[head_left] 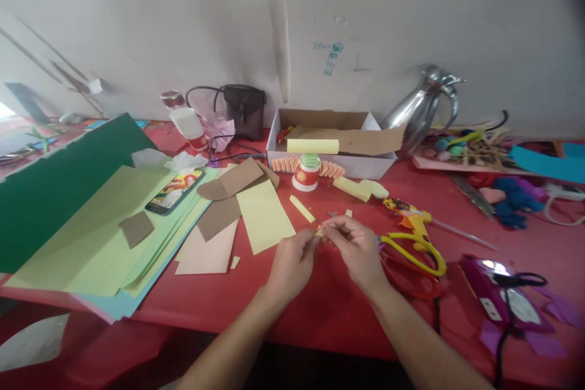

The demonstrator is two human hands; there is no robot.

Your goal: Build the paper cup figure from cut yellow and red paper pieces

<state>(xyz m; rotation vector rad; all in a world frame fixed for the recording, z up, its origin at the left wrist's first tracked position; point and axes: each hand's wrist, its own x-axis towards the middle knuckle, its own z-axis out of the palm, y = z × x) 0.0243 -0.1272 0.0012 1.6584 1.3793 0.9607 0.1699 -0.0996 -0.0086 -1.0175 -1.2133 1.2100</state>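
Both hands meet over the red table, pinching one small piece of yellow paper [319, 233] between their fingertips. My left hand [294, 260] is closed on its left end. Fingers of my right hand [355, 250] close on the other side and hide much of the piece. Just beyond them lies a narrow yellow paper strip [302, 208]. Behind that stands a red and white paper cup [305, 175] with pleated orange paper strips out to both sides and green paper on top. Yellow-handled scissors [414, 250] rest beside my right hand.
Left are stacked coloured sheets [95, 237], a phone [174, 191] and brown paper pieces [220, 214]. A white box [331, 166] and a metal jug [418, 109] stand behind. Right lie a yellow glue gun [414, 219] and a purple corded device [505, 295].
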